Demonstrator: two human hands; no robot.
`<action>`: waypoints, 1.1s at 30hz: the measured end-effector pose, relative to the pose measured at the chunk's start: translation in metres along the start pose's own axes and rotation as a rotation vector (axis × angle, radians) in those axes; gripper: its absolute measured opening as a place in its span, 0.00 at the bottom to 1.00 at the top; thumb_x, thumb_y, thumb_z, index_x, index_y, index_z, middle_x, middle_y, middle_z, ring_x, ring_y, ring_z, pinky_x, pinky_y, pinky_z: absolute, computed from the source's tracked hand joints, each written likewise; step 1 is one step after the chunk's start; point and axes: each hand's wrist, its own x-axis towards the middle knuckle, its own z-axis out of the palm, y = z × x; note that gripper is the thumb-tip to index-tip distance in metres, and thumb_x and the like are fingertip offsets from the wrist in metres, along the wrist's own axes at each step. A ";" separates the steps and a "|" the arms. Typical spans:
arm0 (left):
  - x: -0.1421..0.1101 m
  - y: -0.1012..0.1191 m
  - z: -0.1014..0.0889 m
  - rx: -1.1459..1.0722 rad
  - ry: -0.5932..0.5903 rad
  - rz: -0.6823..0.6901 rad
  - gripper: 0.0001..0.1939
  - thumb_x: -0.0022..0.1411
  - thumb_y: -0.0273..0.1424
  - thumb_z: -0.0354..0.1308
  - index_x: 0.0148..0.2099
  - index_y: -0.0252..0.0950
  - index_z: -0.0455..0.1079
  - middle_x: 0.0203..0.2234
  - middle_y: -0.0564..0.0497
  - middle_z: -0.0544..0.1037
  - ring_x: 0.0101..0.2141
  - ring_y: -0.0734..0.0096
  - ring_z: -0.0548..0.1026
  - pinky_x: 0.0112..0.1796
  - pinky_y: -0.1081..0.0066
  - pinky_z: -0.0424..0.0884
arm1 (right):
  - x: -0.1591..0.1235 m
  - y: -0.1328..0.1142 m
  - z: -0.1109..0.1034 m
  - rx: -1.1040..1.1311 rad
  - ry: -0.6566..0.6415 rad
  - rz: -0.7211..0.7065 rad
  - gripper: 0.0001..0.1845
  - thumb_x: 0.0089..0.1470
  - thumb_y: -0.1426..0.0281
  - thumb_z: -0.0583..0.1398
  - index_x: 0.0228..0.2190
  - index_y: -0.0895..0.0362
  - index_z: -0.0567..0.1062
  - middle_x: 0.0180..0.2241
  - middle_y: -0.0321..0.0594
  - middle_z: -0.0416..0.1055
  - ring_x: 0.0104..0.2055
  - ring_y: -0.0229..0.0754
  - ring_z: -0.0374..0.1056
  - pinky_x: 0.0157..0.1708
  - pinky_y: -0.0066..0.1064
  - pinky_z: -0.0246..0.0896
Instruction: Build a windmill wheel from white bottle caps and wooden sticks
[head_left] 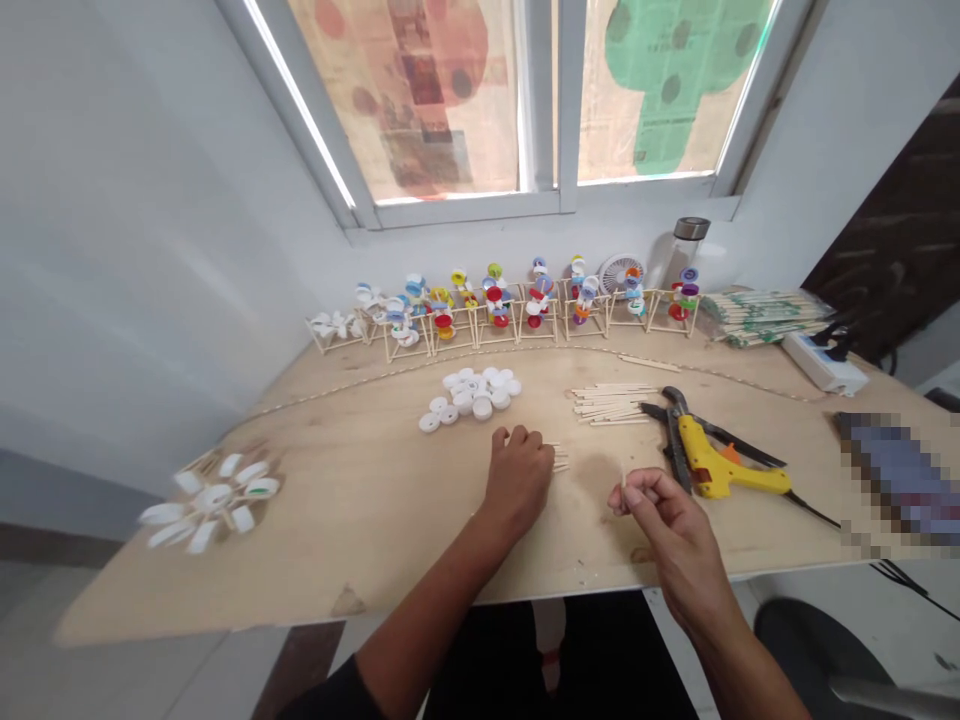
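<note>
Here, hands apart over a plywood workbench [360,500]: the left hand [517,478] closes on short wooden sticks [559,458] lying on the bench, while the right hand [660,525] pinches a thin stick [622,488] upright, near a yellow hot glue gun [720,462]. White bottle caps [471,395] lie ahead.

This is a small craft workshop, with white walls [127,230] around my plywood bench [337,520]. At twelve o'clock, a window [525,100] covered with printed paper sits above a row of stick-and-cap models [502,310] along the bench's back edge, and loose caps [472,395] lie nearer me. At one o'clock are loose sticks [611,403]. At two o'clock, I have a glue gun [716,460], pliers [671,430], bundled sticks [757,318] and a power strip [823,365].
</note>
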 end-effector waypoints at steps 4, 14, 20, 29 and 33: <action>0.001 -0.004 -0.006 -0.056 0.013 -0.001 0.09 0.55 0.19 0.54 0.27 0.36 0.71 0.28 0.45 0.76 0.36 0.57 0.70 0.42 0.53 0.60 | -0.006 0.008 0.007 0.039 -0.063 0.078 0.12 0.52 0.59 0.60 0.28 0.54 0.69 0.26 0.34 0.69 0.30 0.37 0.63 0.33 0.27 0.58; -0.048 0.020 -0.038 -0.850 0.161 -0.264 0.07 0.55 0.32 0.59 0.37 0.37 0.75 0.29 0.51 0.79 0.33 0.67 0.75 0.39 0.65 0.68 | -0.013 0.017 0.033 0.036 -0.143 0.065 0.12 0.54 0.60 0.59 0.28 0.56 0.69 0.26 0.34 0.68 0.30 0.36 0.63 0.34 0.27 0.58; -0.068 0.033 -0.035 -1.045 0.194 -0.415 0.07 0.58 0.31 0.57 0.31 0.35 0.75 0.25 0.52 0.78 0.30 0.69 0.75 0.37 0.69 0.68 | -0.026 0.023 0.040 -0.165 -0.157 -0.068 0.10 0.57 0.63 0.56 0.30 0.56 0.70 0.28 0.36 0.68 0.32 0.38 0.64 0.35 0.27 0.59; -0.096 0.035 -0.027 -0.974 0.305 -0.441 0.09 0.60 0.31 0.54 0.36 0.36 0.75 0.30 0.50 0.78 0.35 0.67 0.74 0.41 0.67 0.67 | -0.041 0.029 0.048 -0.484 -0.213 -0.253 0.09 0.60 0.68 0.52 0.33 0.55 0.71 0.30 0.36 0.71 0.33 0.38 0.67 0.34 0.27 0.60; -0.099 0.038 -0.022 -0.952 0.361 -0.489 0.09 0.59 0.31 0.53 0.35 0.36 0.74 0.30 0.50 0.77 0.35 0.65 0.75 0.40 0.67 0.68 | -0.045 0.034 0.051 -0.600 -0.175 -0.411 0.08 0.59 0.72 0.51 0.34 0.55 0.70 0.33 0.38 0.73 0.35 0.40 0.68 0.36 0.29 0.60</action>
